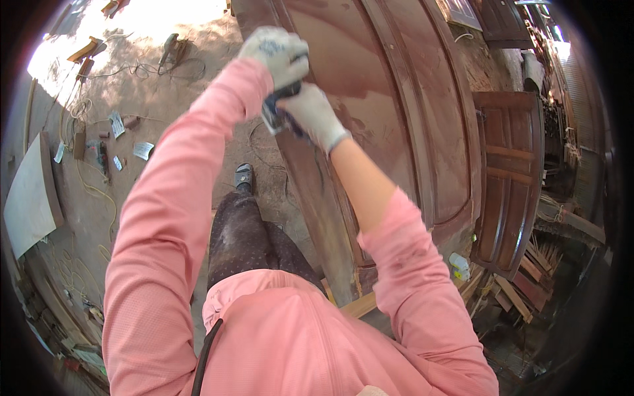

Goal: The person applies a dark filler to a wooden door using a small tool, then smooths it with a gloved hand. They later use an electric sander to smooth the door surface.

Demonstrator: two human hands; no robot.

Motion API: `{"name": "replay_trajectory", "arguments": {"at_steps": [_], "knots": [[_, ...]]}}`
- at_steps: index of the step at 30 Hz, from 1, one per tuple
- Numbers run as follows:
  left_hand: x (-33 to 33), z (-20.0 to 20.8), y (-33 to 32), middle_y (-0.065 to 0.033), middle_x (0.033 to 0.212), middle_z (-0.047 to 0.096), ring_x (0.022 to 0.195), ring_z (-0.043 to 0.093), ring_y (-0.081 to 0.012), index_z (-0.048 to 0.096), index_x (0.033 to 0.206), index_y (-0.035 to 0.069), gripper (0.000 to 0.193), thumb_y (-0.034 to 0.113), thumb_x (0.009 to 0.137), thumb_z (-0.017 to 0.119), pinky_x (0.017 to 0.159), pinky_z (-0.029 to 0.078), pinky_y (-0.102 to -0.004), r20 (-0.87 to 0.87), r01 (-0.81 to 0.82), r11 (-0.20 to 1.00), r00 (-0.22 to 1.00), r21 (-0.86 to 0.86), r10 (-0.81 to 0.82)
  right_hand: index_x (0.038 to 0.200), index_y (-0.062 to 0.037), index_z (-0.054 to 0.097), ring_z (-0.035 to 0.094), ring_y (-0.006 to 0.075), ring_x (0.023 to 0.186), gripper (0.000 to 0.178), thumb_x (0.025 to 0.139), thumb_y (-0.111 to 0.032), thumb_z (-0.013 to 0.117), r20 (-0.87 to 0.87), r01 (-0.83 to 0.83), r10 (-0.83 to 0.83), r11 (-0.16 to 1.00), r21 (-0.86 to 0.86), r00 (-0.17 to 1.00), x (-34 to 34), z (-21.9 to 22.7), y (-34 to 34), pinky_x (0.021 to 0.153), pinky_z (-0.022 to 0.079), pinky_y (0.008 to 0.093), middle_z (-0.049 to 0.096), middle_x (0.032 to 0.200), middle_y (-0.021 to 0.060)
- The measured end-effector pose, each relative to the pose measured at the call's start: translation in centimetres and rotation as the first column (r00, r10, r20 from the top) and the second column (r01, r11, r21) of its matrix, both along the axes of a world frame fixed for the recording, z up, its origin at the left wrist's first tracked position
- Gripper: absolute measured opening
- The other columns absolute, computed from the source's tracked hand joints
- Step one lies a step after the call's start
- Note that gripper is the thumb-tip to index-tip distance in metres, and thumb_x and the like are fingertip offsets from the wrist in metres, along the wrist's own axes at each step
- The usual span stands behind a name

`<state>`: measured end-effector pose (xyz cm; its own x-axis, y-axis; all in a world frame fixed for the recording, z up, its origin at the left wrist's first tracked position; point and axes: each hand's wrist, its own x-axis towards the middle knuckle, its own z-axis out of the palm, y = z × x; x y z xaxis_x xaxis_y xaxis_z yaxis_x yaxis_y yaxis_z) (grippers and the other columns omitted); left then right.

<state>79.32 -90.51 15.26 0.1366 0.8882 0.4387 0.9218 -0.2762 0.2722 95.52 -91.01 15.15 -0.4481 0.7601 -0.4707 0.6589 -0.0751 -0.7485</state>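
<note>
Both my hands, in pale work gloves, are closed on a dark blue handheld power sander [272, 113] at the left edge of a large brown wooden door [370, 112]. My left hand [274, 54] grips its far end from above. Nearer to me, my right hand [313, 119] wraps round its body and covers much of it. A flat grey plate shows on the tool's left side. The door lies flat, with long raised mouldings and pale dusty patches on its surface.
A second panelled door [507, 178] stands at the right, above scrap wood pieces [522, 294]. A plastic bottle [459, 265] sits by the large door's near corner. On the left floor lie a drill [101, 158], cords, paper sheets [142, 150] and a pale curved panel [32, 198].
</note>
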Motion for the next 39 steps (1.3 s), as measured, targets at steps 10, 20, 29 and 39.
{"name": "replay_trajectory", "arguments": {"at_steps": [10,20,29,39], "knots": [[6.9,0.6,-6.6,-0.0108,0.092,0.072,0.099,0.068,-0.0313,0.073,0.083,0.012,0.022,0.032,0.082,0.064,0.098,0.048,-0.047,0.078,-0.11,0.989,0.99,-0.095,0.117,0.115,0.0034,0.07,0.073,0.0327,0.105,0.037,0.084,-0.017,0.074,-0.223,0.045,-0.056,0.997,-0.055,0.973,6.3,-0.9,-7.4,0.089,0.055,0.0411,0.075,0.11,0.0214],[25.9,1.0,-27.0,-0.0042,0.087,0.069,0.094,0.067,-0.025,0.067,0.078,0.015,0.019,0.033,0.071,0.071,0.105,0.045,-0.0511,0.418,0.296,0.945,0.883,-0.139,-0.216,0.144,0.0009,0.033,0.069,0.0376,0.111,0.081,0.083,-0.02,0.083,0.172,-0.082,0.051,0.98,0.18,0.984,28.7,-1.6,-31.3,0.092,0.055,0.0457,0.068,0.119,0.0222],[14.4,0.5,-16.2,-0.0077,0.088,0.07,0.096,0.067,-0.0285,0.071,0.079,0.013,0.018,0.03,0.074,0.07,0.106,0.045,-0.0502,0.35,0.079,0.994,0.936,-0.081,-0.046,0.124,0.002,0.068,0.069,0.0237,0.111,0.041,0.087,-0.011,0.077,-0.017,-0.059,0.059,0.998,-0.033,0.998,15.3,-0.6,-16.9,0.095,0.053,0.0381,0.074,0.119,0.0145],[-2.6,-0.3,0.3,-0.0089,0.096,0.074,0.105,0.067,-0.0294,0.075,0.084,0.013,0.025,0.036,0.082,0.065,0.098,0.048,-0.0451,0.11,-0.301,0.952,0.949,0.046,0.295,0.112,0.0034,0.071,0.072,0.0384,0.107,0.046,0.081,-0.03,0.077,0.037,-0.06,0.063,0.995,-0.075,0.997,-4.3,2.2,0.4,0.09,0.056,0.0431,0.075,0.107,0.024]]}}
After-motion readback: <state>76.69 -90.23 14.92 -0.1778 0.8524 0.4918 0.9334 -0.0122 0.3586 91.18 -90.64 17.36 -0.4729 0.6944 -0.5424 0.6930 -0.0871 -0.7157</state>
